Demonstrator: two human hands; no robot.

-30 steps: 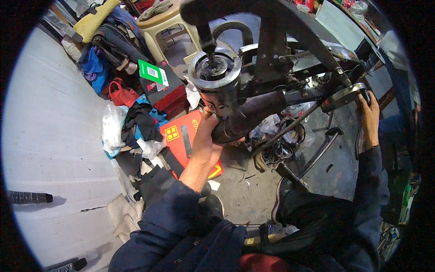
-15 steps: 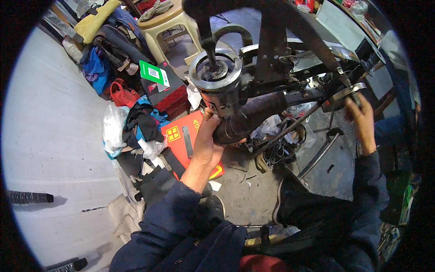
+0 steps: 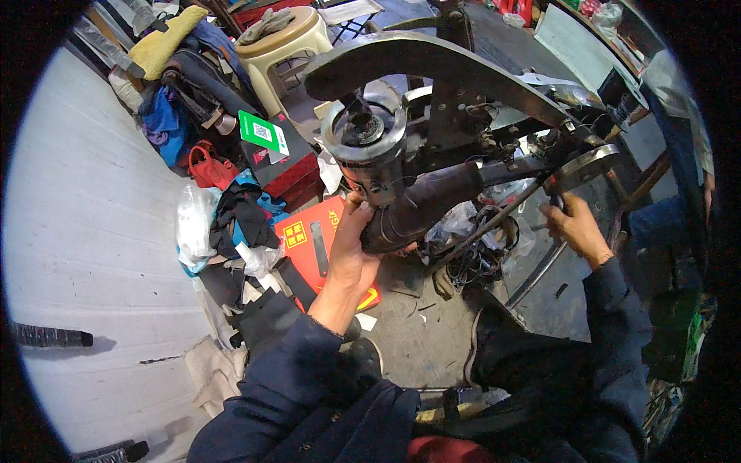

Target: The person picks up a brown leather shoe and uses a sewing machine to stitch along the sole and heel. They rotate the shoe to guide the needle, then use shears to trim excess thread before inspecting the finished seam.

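Observation:
My left hand [image 3: 352, 251] grips a dark leather piece [image 3: 432, 202], boot-like in shape, that sits along the lower arm of a black cast-metal sewing machine [image 3: 455, 116]. The thumb presses near the round metal head [image 3: 364, 135] at its end; the other fingers are mostly hidden beneath the leather. My right hand [image 3: 580, 228] is closed just under the metal hand wheel [image 3: 587, 166], its fingers curled around what looks like the crank handle. Above the head arches a heavy curved lever [image 3: 417, 58].
Under the machine lie a red box [image 3: 309, 239], plastic bags and tangled black cords [image 3: 482, 258]. A beige stool [image 3: 282, 54] stands behind. Left of it are a red bag [image 3: 210, 163], a green card [image 3: 261, 131] and piled cloth beside a white wall [image 3: 100, 231].
My right hand has moved left and slightly down around the wheel. The curved lever over the head has come down. My left hand stays nearly still on the leather.

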